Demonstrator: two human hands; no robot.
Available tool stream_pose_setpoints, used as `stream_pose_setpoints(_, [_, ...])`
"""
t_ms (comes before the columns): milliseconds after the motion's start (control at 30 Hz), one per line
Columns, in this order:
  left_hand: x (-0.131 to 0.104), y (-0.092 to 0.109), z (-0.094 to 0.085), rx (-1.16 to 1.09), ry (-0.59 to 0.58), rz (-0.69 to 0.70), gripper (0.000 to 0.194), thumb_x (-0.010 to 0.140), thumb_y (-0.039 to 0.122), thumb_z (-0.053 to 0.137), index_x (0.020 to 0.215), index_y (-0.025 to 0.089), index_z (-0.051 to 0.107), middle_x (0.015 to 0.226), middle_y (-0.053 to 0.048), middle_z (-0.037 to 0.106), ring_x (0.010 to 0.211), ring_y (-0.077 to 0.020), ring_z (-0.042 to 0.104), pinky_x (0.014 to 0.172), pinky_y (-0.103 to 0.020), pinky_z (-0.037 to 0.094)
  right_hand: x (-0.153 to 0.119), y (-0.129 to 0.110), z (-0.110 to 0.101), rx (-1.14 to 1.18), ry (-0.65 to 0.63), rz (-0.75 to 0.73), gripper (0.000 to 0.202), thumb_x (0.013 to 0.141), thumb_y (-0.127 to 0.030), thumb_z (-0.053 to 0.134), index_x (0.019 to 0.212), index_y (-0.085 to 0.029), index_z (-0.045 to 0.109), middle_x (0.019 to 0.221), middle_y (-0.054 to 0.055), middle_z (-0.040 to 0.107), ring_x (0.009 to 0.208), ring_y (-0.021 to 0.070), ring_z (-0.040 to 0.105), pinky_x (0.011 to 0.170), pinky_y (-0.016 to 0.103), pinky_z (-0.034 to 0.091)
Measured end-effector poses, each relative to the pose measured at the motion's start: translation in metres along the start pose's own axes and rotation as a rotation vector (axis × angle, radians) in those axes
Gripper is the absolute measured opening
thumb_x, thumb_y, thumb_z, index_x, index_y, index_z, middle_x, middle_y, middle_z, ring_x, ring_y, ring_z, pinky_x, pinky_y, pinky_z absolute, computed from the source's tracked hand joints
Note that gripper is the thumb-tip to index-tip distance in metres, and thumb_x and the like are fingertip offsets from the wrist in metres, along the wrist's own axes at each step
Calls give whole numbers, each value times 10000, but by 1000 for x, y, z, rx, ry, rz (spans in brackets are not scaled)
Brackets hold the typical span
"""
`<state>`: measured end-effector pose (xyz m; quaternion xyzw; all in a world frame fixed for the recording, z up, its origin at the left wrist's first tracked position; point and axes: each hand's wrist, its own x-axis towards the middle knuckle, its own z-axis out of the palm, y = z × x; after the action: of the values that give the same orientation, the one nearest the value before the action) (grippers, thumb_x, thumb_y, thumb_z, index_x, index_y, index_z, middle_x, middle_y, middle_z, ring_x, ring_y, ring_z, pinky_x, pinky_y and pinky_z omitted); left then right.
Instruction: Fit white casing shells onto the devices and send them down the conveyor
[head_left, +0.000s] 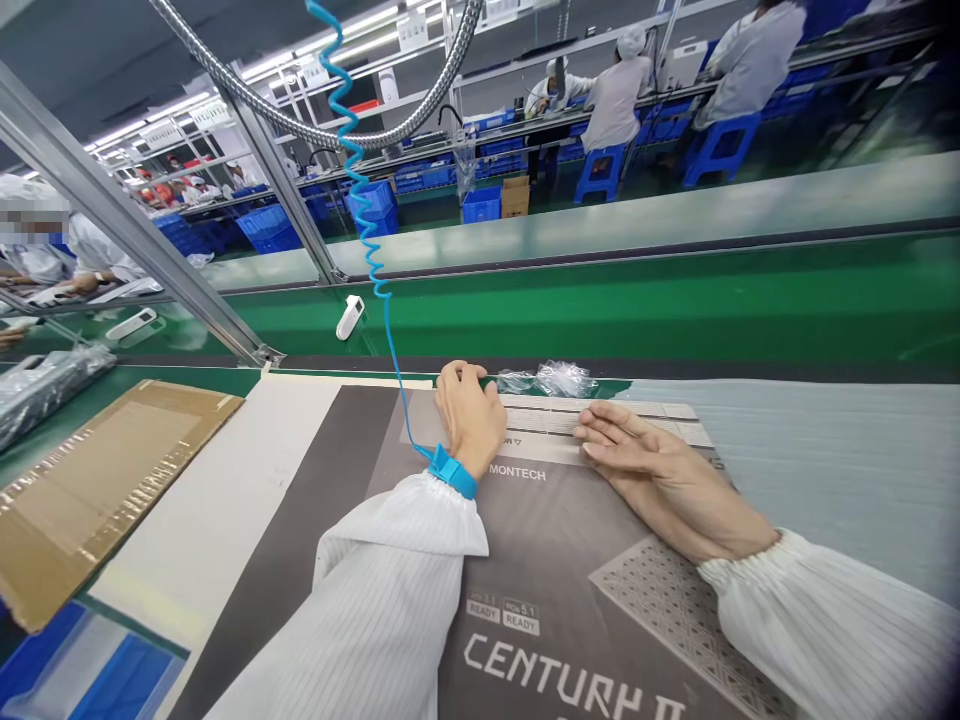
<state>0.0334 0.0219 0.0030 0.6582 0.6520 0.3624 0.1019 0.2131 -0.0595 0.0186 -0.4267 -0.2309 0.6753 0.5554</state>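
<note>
A dark grey printed cardboard box (pixel 555 560), with MONTECH and CENTURY II lettering, lies flat in front of me. At its far edge my left hand (pixel 471 415) has its fingers bent over the cardboard, the fingertips partly hidden. A blue wrist strap (pixel 452 470) sits on that wrist, joined to a coiled blue cord (pixel 364 200). My right hand (pixel 660 475) is over the box's far right part, its fingers stretched out close together near the pale striped strip, with nothing held. Crumpled clear plastic (pixel 564 379) lies just beyond the far edge.
A brown cardboard piece (pixel 112 480) lies at left, above a blue bin (pixel 82 665). Pale foam sheeting (pixel 840 480) covers the right side. Beyond runs a green conveyor (pixel 600 300) carrying a small white device (pixel 349 317). A metal post (pixel 150 210) rises at left; co-workers sit farther back.
</note>
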Motion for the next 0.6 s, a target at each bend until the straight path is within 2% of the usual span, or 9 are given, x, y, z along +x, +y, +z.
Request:
stream_pose_setpoints(200, [0, 0, -1, -3, -1, 5, 139, 851, 168, 589, 990, 176, 586, 1187, -127, 530, 1177, -265, 495, 1019, -417, 385, -2, -3, 6, 37, 63, 0, 399, 619, -16, 821, 943, -230, 730, 1045, 25, 681, 999, 152, 651, 808, 155, 603])
stream_pose_setpoints(367, [-1, 1, -1, -7, 0, -1, 134, 853, 164, 582, 986, 182, 583, 1189, -127, 533, 1170, -264, 500, 1014, -415, 389, -2, -2, 6, 23, 54, 12, 448, 576, -19, 847, 948, -240, 731, 1060, 22, 664, 1007, 152, 638, 831, 158, 598])
stream_pose_setpoints(467, [-1, 2, -1, -13, -4, 1, 138, 855, 165, 583, 993, 176, 584, 1193, -131, 532, 1176, -266, 495, 1018, -415, 386, -2, -2, 8, 11, 90, 4, 460, 551, -10, 843, 933, -241, 732, 1050, 21, 656, 976, 151, 633, 802, 150, 600])
stream_pose_setpoints(600, [-2, 1, -1, -10, -12, -4, 141, 864, 173, 569, 1005, 179, 578, 1203, -133, 528, 1181, -268, 493, 1020, -418, 385, -5, -4, 10, -21, 118, 11, 371, 582, -71, 850, 887, -248, 733, 1029, 21, 650, 903, 133, 621, 728, 121, 590])
